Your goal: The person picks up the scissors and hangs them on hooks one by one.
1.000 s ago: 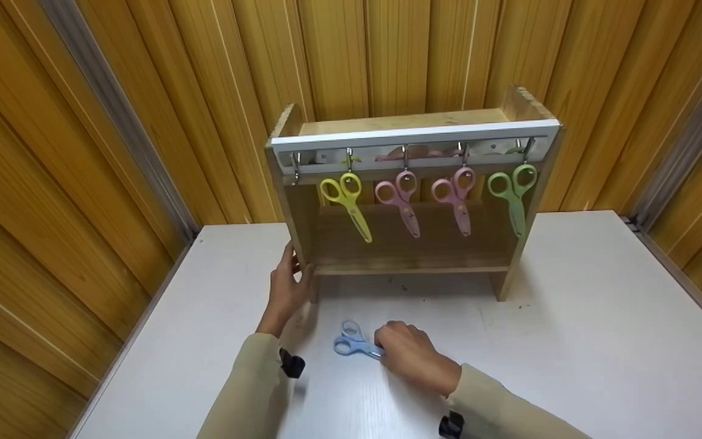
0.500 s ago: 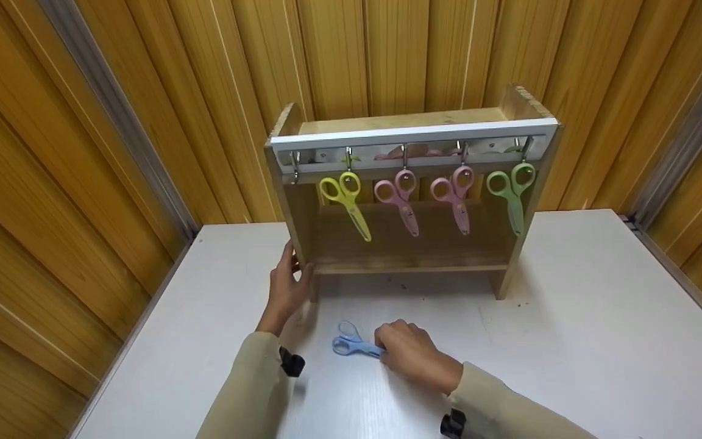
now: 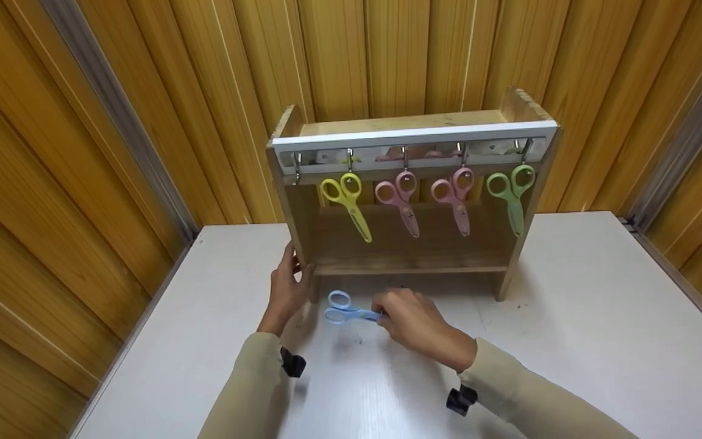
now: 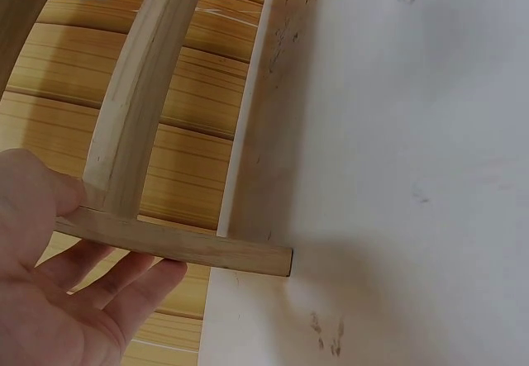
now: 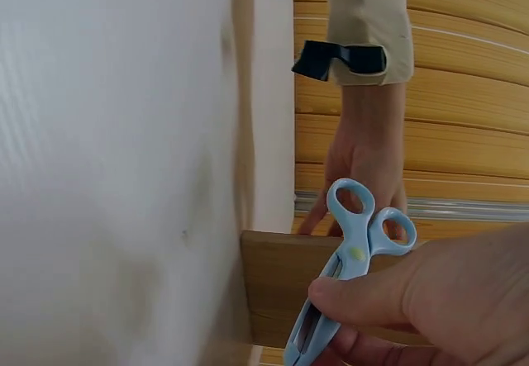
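A pair of light blue scissors (image 3: 337,316) is pinched by the blades in my right hand (image 3: 415,322), handles pointing left, above the white table. In the right wrist view the thumb (image 5: 355,300) presses on the blade part of the scissors (image 5: 354,238). My left hand (image 3: 287,294) holds the lower left side panel of a wooden rack (image 3: 412,270), thumb on the inner face and fingers on the outer one. On the rack's hooks hang yellow scissors (image 3: 351,201), two pink pairs (image 3: 404,201) (image 3: 457,198) and green scissors (image 3: 514,198).
The leftmost hook (image 3: 296,167) on the rack's white rail (image 3: 415,131) carries nothing. The rack stands on the white table (image 3: 595,317), in front of a wood-patterned wall (image 3: 393,55). Small dark marks (image 3: 523,305) dot the table by the right leg.
My right hand has lifted the blue scissors off the table and moved them forward, toward the rack. The left hand has stayed on the side panel.
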`<state>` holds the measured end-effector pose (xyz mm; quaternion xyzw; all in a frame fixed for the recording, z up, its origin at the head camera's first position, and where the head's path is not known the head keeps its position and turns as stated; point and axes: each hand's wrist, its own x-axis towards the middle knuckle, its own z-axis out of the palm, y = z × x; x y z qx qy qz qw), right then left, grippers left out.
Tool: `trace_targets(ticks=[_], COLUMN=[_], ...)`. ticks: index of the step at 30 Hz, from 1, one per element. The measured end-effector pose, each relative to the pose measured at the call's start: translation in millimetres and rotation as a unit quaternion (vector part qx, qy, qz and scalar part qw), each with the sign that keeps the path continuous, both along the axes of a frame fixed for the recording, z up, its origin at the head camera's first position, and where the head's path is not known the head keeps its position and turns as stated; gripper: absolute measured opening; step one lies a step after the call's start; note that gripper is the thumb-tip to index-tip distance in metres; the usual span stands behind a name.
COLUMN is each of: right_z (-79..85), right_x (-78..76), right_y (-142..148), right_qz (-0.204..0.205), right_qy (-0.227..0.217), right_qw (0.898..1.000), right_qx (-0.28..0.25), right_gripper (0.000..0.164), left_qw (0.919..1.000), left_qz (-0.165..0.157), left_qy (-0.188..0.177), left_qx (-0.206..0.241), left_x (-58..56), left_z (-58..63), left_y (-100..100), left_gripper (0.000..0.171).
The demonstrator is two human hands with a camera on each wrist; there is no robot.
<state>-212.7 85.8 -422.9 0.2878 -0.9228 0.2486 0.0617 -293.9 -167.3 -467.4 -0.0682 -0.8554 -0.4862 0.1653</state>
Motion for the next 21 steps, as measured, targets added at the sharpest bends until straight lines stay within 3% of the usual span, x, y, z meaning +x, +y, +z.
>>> trace_targets(ticks=[5, 11, 14, 18, 21], right_z=[25.3, 52.6, 64.7, 77.6, 86.1], right_x=[-2.8, -5.7, -8.0, -12.5, -16.6], right_y=[-5, -16, -23, -32, -38], right_qz=[0.004, 0.006, 0.005, 0.009, 0.014], right_qy=[0.026, 0.065, 0.084, 0.102, 0.107], right_qw=[0.999, 0.994, 0.99, 0.984, 0.979], right_qx=[-0.037, -0.088, -0.11, -0.146, -0.172], right_gripper=[0.008, 0.009, 0.01, 0.009, 0.008], left_qw=[0.9998, 0.9995, 0.9997, 0.9981, 0.9974], left_qz=[-0.011, -0.007, -0.001, 0.003, 0.001], left_qy=[0.009, -0.012, 0.01, 0.061, 0.072], left_qx=[0.014, 0.03, 0.021, -0.002, -0.008], left_x=[0.5, 0.3, 0.0, 0.2, -0.1], left_z=[-0.5, 0.6, -1.3, -4.4, -4.3], left_y=[0, -1, -2, -2, -3], left_gripper=[0.068, 0.078, 0.076, 0.051, 0.05])
